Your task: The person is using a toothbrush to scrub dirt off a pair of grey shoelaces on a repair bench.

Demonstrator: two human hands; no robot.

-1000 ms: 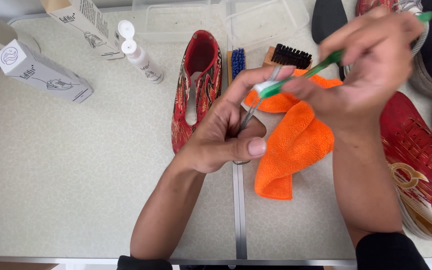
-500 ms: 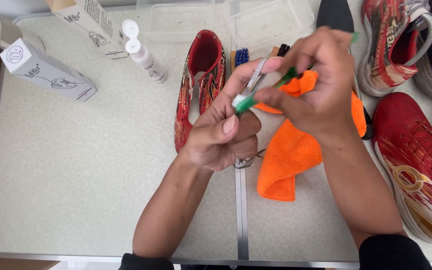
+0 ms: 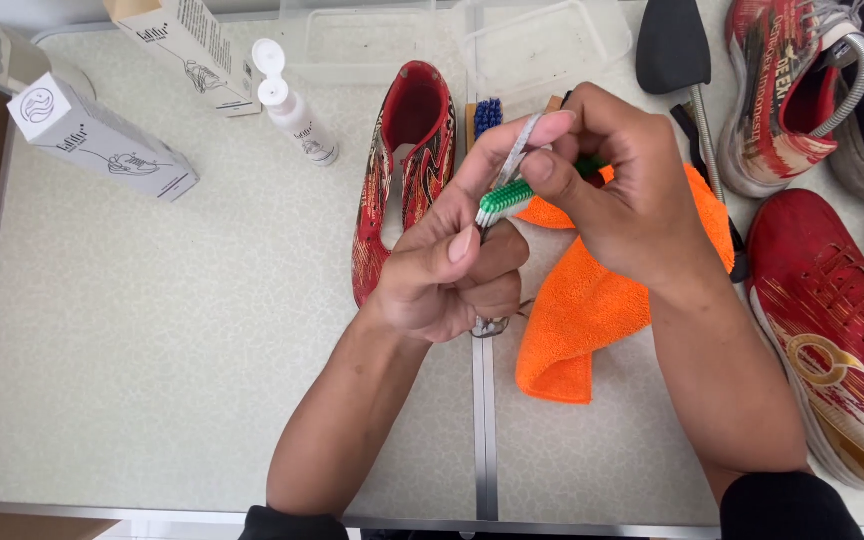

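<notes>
Spanning the whole view, pale speckled table, metal seam down its middle. Lying across that seam, orange cloth, red shoe just left of it, more red shoes at the right edge. Near the top left, two white boxes and a small white bottle. Raised above the cloth, left hand curled shut around a thin grey strip, thumb pressed on top. Close against it, right hand pinching a green toothbrush between thumb and fingers, bristled head poking out leftward from the grip, touching the strip.
</notes>
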